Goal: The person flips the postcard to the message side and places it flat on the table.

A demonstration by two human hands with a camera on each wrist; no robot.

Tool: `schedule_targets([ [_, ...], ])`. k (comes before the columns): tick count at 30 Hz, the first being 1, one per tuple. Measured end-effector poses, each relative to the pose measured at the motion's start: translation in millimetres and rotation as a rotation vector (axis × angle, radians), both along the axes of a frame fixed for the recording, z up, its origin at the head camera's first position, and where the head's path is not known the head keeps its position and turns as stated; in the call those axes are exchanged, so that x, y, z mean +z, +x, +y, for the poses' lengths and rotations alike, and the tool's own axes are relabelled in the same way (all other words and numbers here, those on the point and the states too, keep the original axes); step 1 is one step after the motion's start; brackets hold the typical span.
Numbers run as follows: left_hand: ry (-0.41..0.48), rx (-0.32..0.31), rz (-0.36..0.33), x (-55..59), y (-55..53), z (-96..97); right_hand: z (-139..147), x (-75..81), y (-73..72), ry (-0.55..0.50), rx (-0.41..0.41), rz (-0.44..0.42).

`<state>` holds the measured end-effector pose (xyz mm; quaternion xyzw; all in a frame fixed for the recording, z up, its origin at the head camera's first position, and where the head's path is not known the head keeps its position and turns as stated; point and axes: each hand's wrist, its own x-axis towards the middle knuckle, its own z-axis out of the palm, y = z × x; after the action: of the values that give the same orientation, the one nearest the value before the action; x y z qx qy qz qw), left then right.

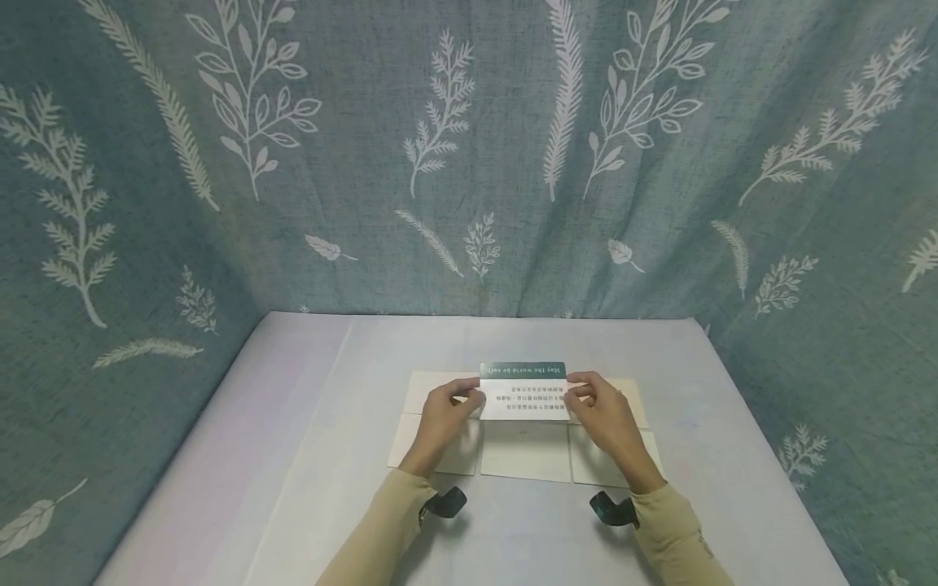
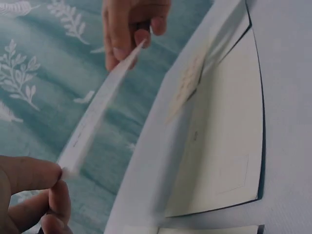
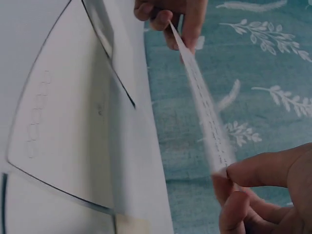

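Curtain [image 1: 513, 236]: grey-green, printed with pale leaf sprigs; fills the back and both sides. Tabletop [image 1: 322, 488]: pale, whitish with a faint lilac cast, a straight crease running down its left part. Two sleeves [image 1: 384, 529], light tan, come in from the near edge, one per arm.

Cream cards [image 1: 525, 456] lie flat on the tabletop, edges close together. Near row: three, side by side. Far row: one at the left end, one at the right; the stretch between is mostly covered from the head view.

Left hand [image 1: 442, 415]: narrow, thumb and fingers pinching the left end of the white card. Right hand [image 1: 604, 411]: narrow likewise, pinching the right end.

White card [image 1: 524, 399]: stretched between both hands, raised above the cream cards and apart from them, over the middle of the group. Wrist views catch it nearly edge-on, blurred.

Dark mount [image 1: 445, 503] at the left wrist; a similar one at the right. Green band [image 1: 523, 371] along the white card's far edge, its pale English lettering upside down to the wearer. Dark lines of characters below, also inverted. Smallest: a row of faint outlined boxes [image 3: 38, 114] on one cream card.
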<state>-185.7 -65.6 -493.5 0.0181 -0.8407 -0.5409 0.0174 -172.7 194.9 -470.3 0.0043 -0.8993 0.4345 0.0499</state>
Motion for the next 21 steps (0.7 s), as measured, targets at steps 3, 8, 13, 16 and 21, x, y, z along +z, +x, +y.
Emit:
schedule_targets([
  [3,-0.007,-0.009,-0.031,0.8,2.0,-0.4,1.1,-2.5,1.3,-0.002,0.008,0.021],
  [8,-0.014,-0.021,-0.024,-3.3,4.3,-3.5,1.0,-8.5,3.2,-0.022,0.027,0.003],
  [13,-0.044,-0.053,0.004,-9.4,9.9,-8.6,5.7,-12.8,8.6,-0.014,0.084,0.018],
  [16,-0.064,-0.076,0.007,-9.6,13.6,-10.4,11.4,-16.3,11.8,0.008,0.13,0.054],
  [21,-0.089,-0.086,0.027,-8.9,17.3,-10.3,18.4,-19.9,14.4,0.015,0.186,0.099],
])
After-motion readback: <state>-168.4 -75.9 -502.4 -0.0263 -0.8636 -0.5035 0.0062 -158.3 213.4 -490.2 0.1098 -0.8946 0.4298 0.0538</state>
